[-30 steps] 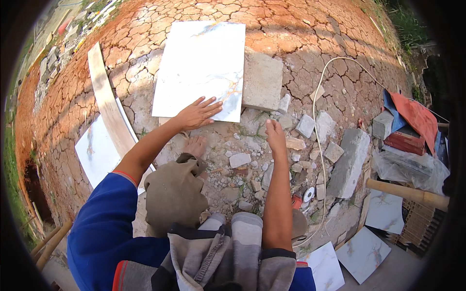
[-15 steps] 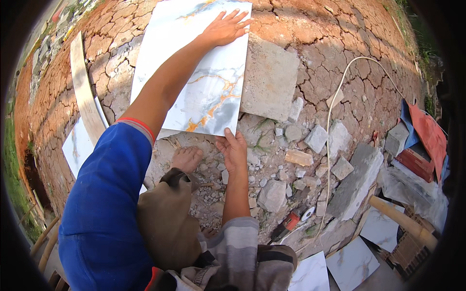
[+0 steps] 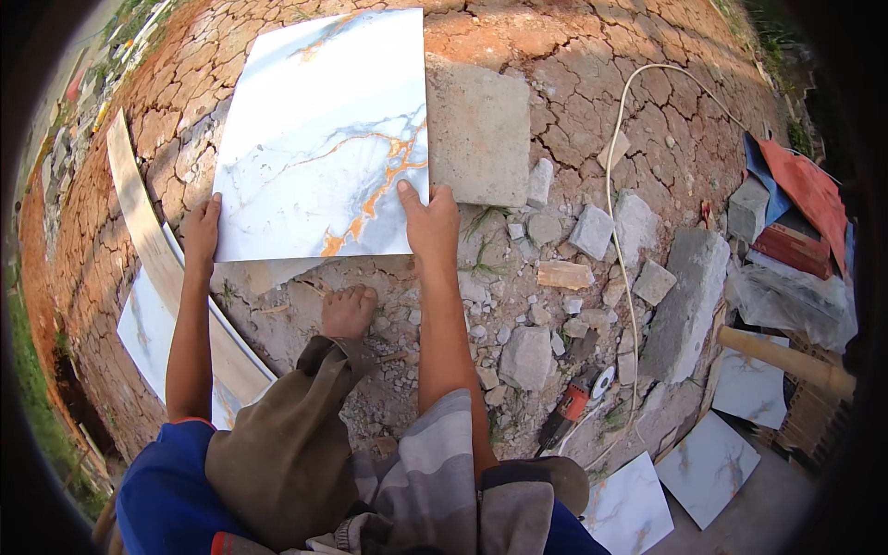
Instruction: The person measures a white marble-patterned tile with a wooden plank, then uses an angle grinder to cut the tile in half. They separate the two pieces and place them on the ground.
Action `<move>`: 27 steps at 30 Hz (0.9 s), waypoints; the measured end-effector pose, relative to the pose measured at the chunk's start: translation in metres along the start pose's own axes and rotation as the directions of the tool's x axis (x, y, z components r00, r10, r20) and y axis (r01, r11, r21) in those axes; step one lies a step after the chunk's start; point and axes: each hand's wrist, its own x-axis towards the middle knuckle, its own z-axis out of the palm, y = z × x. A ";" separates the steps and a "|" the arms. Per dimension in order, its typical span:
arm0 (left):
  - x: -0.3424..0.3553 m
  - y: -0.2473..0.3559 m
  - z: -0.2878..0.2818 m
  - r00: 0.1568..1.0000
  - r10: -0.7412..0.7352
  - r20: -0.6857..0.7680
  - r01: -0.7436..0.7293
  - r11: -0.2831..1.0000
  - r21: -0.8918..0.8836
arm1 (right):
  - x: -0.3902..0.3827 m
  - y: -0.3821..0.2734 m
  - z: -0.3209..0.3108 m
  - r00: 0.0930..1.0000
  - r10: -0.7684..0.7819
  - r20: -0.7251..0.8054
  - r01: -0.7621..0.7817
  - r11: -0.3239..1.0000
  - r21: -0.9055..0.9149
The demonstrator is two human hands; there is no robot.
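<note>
A large white tile (image 3: 314, 120) with grey and orange marbling lies before me, its near edge toward my bare foot. My left hand (image 3: 201, 229) is at its left edge near the lower corner, fingers closed round that side. On the opposite edge, my right hand (image 3: 430, 219) grips the tile with the thumb on top and the fingers hidden underneath. Partly beside and under the tile's right side is a flat concrete slab (image 3: 481, 139). How far the tile is lifted off what lies below it cannot be made out.
A red-and-black angle grinder (image 3: 569, 407) rests on rubble at the right, near a pale cable (image 3: 622, 250). A wooden plank (image 3: 139, 203) crosses another tile (image 3: 143, 310) at left. More marbled tiles (image 3: 708, 467) lie lower right, near a concrete block (image 3: 686, 310).
My left hand has come back from the tile's far right corner to its left edge. My right hand has moved from the near corner up the right edge.
</note>
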 end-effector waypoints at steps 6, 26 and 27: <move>-0.010 0.053 0.007 0.964 -0.176 0.197 0.244 0.882 -0.403 | -0.013 -0.016 -0.017 0.993 -0.111 -0.037 0.104 0.984 -0.145; -0.091 0.370 0.436 0.786 0.061 0.615 0.504 0.512 -0.695 | 0.192 0.017 -0.486 0.882 -0.195 -0.429 0.005 0.914 -0.406; -0.094 0.368 0.453 0.800 0.108 0.591 0.436 0.572 -0.695 | 0.196 0.024 -0.491 0.826 -0.256 -0.502 -0.037 0.865 -0.501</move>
